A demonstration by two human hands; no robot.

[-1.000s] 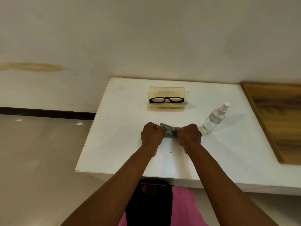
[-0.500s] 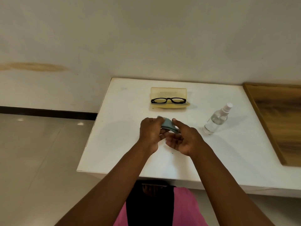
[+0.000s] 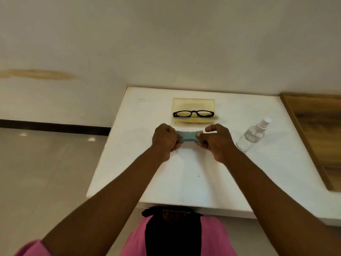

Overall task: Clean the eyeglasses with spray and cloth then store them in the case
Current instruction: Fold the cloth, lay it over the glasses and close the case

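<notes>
A small blue-grey cloth (image 3: 188, 136) is stretched between my two hands just above the white table (image 3: 132, 163). My left hand (image 3: 165, 140) grips its left end in a fist, and my right hand (image 3: 215, 140) pinches its right end with thumb and fingers. Behind the cloth, black-framed eyeglasses (image 3: 193, 114) lie folded in the open yellow case (image 3: 193, 106), whose lid stands up at the back. A clear spray bottle (image 3: 252, 135) with a white nozzle lies tilted on the table to the right of my right hand.
A wooden board (image 3: 317, 137) covers the table's right side. The table's left edge drops to a tiled floor (image 3: 46, 163), and a pale wall (image 3: 166, 43) stands right behind the table. My pink and black clothing shows below the table's near edge.
The cloth was bunched between my hands half a second ago; my hands have since drawn apart and the cloth is pulled out flat between them. Glasses, case and bottle have not moved.
</notes>
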